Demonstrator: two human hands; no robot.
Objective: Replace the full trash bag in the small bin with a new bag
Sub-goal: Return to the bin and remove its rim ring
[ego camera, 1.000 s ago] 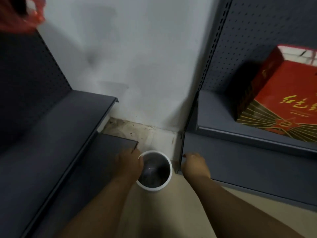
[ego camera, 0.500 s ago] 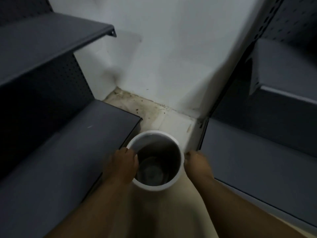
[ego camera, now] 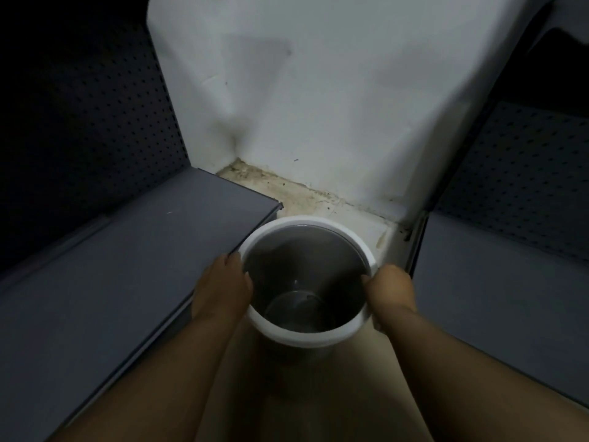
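Observation:
A small round bin with a white rim and a dark inside stands on the pale floor, in the corner between two shelf units. Its bottom shows a faint sheen; whether a clear bag lines it I cannot tell. My left hand lies against the bin's left rim with the fingers curled over the edge. My right hand grips the right rim. No loose trash bag is in view.
A grey bottom shelf runs close along the bin's left side, with dark pegboard behind it. Another grey shelf sits on the right. The white wall and a dirty floor strip lie just behind the bin.
The view has tilted down and come closer, so the bin looks larger. The red box and red bag have left the view. My right hand has moved from beside the bin onto its rim.

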